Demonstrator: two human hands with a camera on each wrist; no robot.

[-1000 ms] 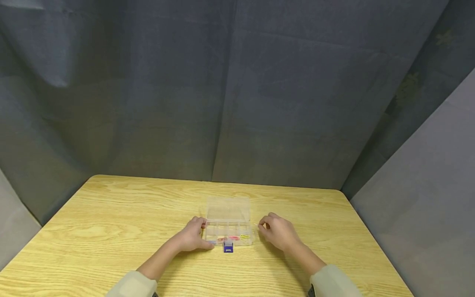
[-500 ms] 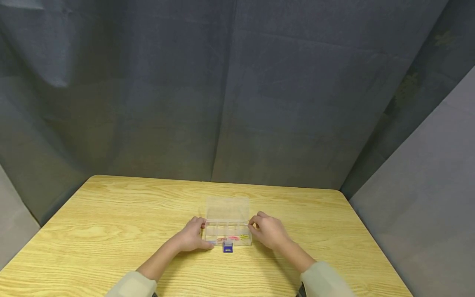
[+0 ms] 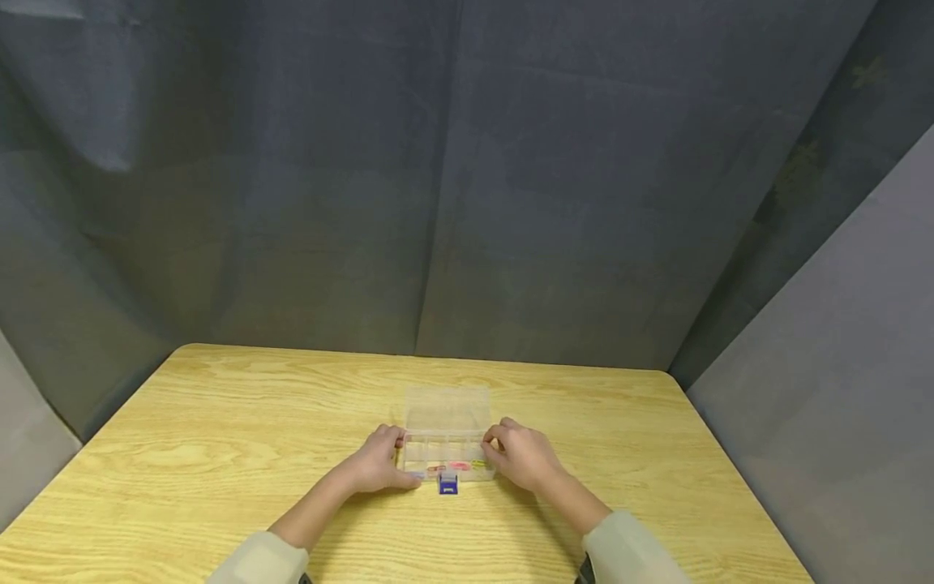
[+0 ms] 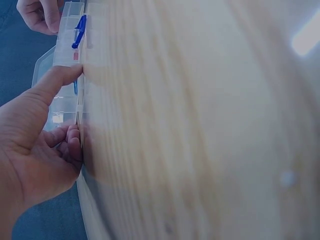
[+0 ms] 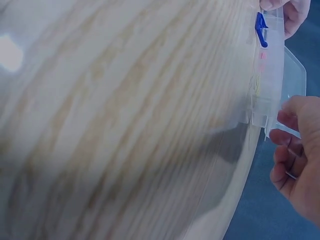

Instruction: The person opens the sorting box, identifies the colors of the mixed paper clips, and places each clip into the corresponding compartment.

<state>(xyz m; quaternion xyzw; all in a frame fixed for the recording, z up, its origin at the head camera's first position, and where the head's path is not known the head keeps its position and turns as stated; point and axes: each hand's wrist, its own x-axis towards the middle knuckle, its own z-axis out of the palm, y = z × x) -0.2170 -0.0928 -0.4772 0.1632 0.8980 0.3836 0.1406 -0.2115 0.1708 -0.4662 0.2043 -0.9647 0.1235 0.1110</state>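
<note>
A clear plastic compartment box [image 3: 438, 450] lies on the table with its lid [image 3: 448, 410] raised at the back and a blue clasp [image 3: 448, 484] at the front. My left hand [image 3: 379, 466] grips its left end, thumb at the front and fingers behind. Paper clips lie in the front compartments, among them a pink one [image 3: 459, 466] and a yellow one [image 3: 478, 465]. Over the right end, my right hand [image 3: 521, 454] pinches a thin white piece [image 5: 267, 134], likely a paper clip, mostly hidden by the fingertips.
The wood-grain table [image 3: 241, 454] extends around the box on all sides. A dark grey curtain [image 3: 328, 203] hangs behind its far edge, with a lighter panel [image 3: 839, 341] at the right.
My right hand has moved left, from beside the box to over its right end, and the white piece no longer shows in the head view. The left hand and box stay put.
</note>
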